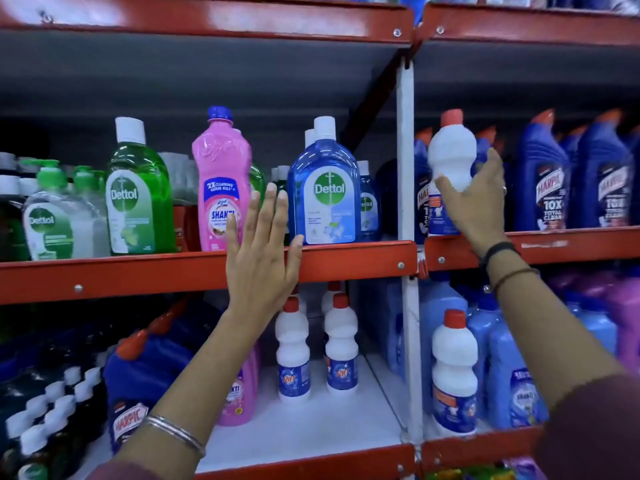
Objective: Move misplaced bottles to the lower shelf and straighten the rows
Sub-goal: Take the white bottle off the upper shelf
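Reaching up from the bottom right of the head view, the right hand [476, 199] wraps around a white bottle with a red cap [451, 150]. The fingers [446, 190] curl round the narrow waist of the bottle from the left, and the thumb sits on its right side. The bottle stands upright on the upper shelf [346, 259], in the right bay, just in front of tall blue Harpic bottles [550, 188]. The right arm is stretched long and slants up to the left, with dark bands [502, 258] on the wrist.

The left hand [261, 251] is flat and wide open, holding nothing. Its fingers point straight up and are spread a little. The palm faces the shelf and covers part of the red front edge. The fingertips rise between a pink Shakti bottle [221, 174] and a big blue Dettol bottle [323, 188]. The thumb lies close to the bottom of the blue one. It is hard to tell if the hand touches any bottle. The left arm slants up from the bottom left, with a silver bangle [176, 434] on the wrist.

On the lower shelf [311, 427], two more white bottles with red caps [317, 344] stand side by side. Another white bottle [454, 372] stands in the right bay, beside light blue bottles [512, 375].
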A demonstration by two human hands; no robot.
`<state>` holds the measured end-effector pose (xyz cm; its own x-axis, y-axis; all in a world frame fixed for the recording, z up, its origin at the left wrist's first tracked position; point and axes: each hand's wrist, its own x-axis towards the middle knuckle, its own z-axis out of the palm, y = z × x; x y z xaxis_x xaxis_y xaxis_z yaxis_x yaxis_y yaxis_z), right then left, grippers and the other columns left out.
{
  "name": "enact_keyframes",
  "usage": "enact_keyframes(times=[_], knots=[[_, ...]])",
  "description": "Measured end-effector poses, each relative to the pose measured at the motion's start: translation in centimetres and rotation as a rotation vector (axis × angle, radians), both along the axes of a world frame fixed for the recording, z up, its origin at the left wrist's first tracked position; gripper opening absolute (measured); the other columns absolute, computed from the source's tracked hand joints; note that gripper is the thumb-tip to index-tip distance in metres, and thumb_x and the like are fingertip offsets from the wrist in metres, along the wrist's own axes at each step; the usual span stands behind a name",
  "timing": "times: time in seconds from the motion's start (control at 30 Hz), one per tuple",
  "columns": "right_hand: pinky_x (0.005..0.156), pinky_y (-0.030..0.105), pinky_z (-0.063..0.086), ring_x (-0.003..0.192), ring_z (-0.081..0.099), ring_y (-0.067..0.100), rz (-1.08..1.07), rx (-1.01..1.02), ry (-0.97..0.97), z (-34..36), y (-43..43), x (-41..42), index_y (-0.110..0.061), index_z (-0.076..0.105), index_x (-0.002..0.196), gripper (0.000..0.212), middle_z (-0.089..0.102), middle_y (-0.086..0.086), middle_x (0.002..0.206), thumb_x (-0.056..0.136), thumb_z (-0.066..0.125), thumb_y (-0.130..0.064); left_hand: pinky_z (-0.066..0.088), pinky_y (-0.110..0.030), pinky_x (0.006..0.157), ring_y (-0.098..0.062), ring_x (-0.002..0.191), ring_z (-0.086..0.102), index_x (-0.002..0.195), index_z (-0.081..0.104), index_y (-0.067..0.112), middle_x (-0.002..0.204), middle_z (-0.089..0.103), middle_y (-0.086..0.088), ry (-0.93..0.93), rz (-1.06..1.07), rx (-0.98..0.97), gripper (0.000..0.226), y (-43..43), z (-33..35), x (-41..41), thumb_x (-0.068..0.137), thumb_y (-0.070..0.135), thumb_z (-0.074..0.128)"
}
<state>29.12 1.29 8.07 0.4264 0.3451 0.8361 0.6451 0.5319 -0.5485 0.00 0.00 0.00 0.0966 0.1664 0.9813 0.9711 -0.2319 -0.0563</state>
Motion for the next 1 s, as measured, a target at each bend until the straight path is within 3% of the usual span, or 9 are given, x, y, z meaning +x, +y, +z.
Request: enact_keyframes(times=[0.1, 0.2, 0.47, 0.53, 0.63, 0.7, 0.8, 0.93, 1.0], knots=[[0.082, 0.034, 0.038, 0.119, 0.048, 0.036, 0.022, -0.115, 0.014, 0.7, 0.7, 0.2, -0.002, 0.037, 0.13, 0.07, 0.05, 0.018, 0.133, 0.079, 0.065, -0.042, 0.003, -0.046, 0.118, -0.017, 0.147, 0.01, 0.151, 0.019, 0.017, 0.159, 0.02, -0.002, -0.011, 0.1, 0.005, 0.059, 0.6, -0.2, 0.0, 0.099, 0.045, 0.022], [0.074, 0.032, 0.037, 0.109, 0.055, 0.033, 0.024, -0.118, 0.041, 1.0, 1.2, 0.5, -0.004, 0.048, 0.119, 0.063, 0.058, 0.016, 0.122, 0.075, 0.067, -0.045, 0.001, -0.046, 0.118, -0.017, 0.148, 0.008, 0.151, 0.018, 0.018, 0.159, 0.018, 0.0, 0.024, 0.153, 0.018, 0.058, 1.2, -0.6, 0.0, 0.1, 0.045, 0.019], [0.082, 0.033, 0.05, 0.108, 0.059, 0.022, -0.01, 0.136, 0.159, -0.3, -1.8, 0.5, -0.012, 0.051, 0.119, 0.067, 0.062, 0.006, 0.121, 0.066, 0.074, -0.047, -0.001, -0.046, 0.119, -0.017, 0.148, 0.006, 0.152, 0.015, 0.017, 0.16, 0.016, -0.001, 0.034, 0.157, 0.029, 0.059, 0.9, -0.4, 0.0, 0.099, 0.042, 0.022], [0.083, 0.025, 0.05, 0.106, 0.059, 0.016, 0.011, 0.188, 0.21, -0.9, -3.2, 0.2, -0.013, 0.049, 0.121, 0.071, 0.062, 0.002, 0.123, 0.065, 0.075, -0.048, -0.003, -0.045, 0.119, -0.017, 0.148, 0.006, 0.152, 0.016, 0.017, 0.16, 0.016, -0.001, 0.036, 0.146, 0.018, 0.06, 0.9, -0.4, -0.1, 0.098, 0.042, 0.023], [0.07, -0.001, 0.039, 0.101, 0.053, 0.005, 0.069, 0.268, 0.27, -1.2, -5.5, -0.5, -0.012, 0.046, 0.124, 0.074, 0.058, -0.002, 0.123, 0.066, 0.075, -0.047, -0.005, -0.044, 0.119, -0.017, 0.148, 0.005, 0.152, 0.016, 0.017, 0.16, 0.016, -0.001, 0.044, 0.144, 0.013, 0.06, 0.8, -0.4, -0.1, 0.098, 0.042, 0.023], [0.065, -0.005, 0.035, 0.099, 0.051, 0.003, 0.086, 0.298, 0.284, -1.4, -7.1, -1.0, -0.012, 0.046, 0.125, 0.074, 0.058, -0.004, 0.12, 0.067, 0.075, -0.047, -0.003, -0.044, 0.119, -0.018, 0.148, 0.006, 0.152, 0.016, 0.017, 0.16, 0.016, -0.001, 0.047, 0.144, 0.015, 0.06, 0.8, -0.6, -0.2, 0.098, 0.043, 0.022], [0.066, 0.0, 0.037, 0.091, 0.054, 0.006, 0.117, 0.247, 0.249, -2.2, -9.1, -1.7, -0.014, 0.052, 0.119, 0.069, 0.058, -0.01, 0.107, 0.066, 0.072, -0.053, 0.001, -0.047, 0.119, -0.019, 0.148, 0.007, 0.152, 0.017, 0.016, 0.16, 0.018, -0.001, 0.06, 0.14, 0.013, 0.06, 0.7, -0.9, -0.3, 0.099, 0.043, 0.023], [0.08, 0.032, 0.052, 0.086, 0.061, 0.011, 0.281, 0.11, 0.228, -5.6, -10.0, -3.1, -0.02, 0.057, 0.105, 0.062, 0.065, -0.007, 0.099, 0.057, 0.074, -0.055, 0.001, -0.047, 0.118, -0.02, 0.148, 0.008, 0.152, 0.016, 0.017, 0.16, 0.018, -0.001, 0.052, 0.137, -0.003, 0.06, 0.6, -1.1, -0.3, 0.099, 0.045, 0.022], [0.078, 0.032, 0.051, 0.085, 0.062, 0.009, 0.324, 0.016, 0.225, -8.2, -9.7, -4.1, -0.021, 0.057, 0.107, 0.064, 0.067, -0.006, 0.1, 0.056, 0.077, -0.052, 0.003, -0.048, 0.118, -0.02, 0.148, 0.009, 0.152, 0.017, 0.017, 0.159, 0.018, -0.002, 0.049, 0.13, -0.006, 0.062, 0.6, -1.2, -0.3, 0.098, 0.048, 0.024]])
